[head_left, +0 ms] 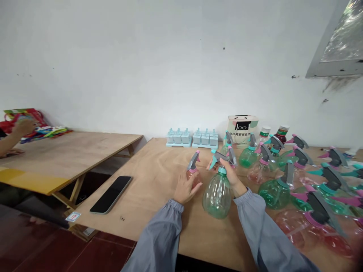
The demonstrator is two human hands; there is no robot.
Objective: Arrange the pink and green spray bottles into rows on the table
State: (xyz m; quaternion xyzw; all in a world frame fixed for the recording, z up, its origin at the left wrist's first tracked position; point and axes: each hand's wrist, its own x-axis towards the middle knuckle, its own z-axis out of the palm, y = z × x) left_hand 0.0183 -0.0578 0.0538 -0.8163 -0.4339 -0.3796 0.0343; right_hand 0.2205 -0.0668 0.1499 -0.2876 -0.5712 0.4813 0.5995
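My right hand (pixel 231 175) grips a clear green spray bottle (pixel 217 196) at its turquoise collar and grey-and-turquoise trigger head; the bottle is tilted slightly and its rounded body hangs toward me. My left hand (pixel 184 188) is closed around the body of a smaller-looking pink spray bottle (pixel 193 166), whose grey head with a pink nozzle rises above the fingers. Most of the pink body is hidden behind that hand. Just behind my right hand, another grey-and-pink spray head (pixel 231 155) shows in part.
Several green and pink spray bottles (pixel 276 192) crowd the table's right side. Light-blue ice-pop molds (pixel 178 138), a paper bag (pixel 241 130) and two capped bottles (pixel 282 134) stand by the wall. A phone (pixel 111 194) lies left. Another person's hand (pixel 25 127) is at the far-left table.
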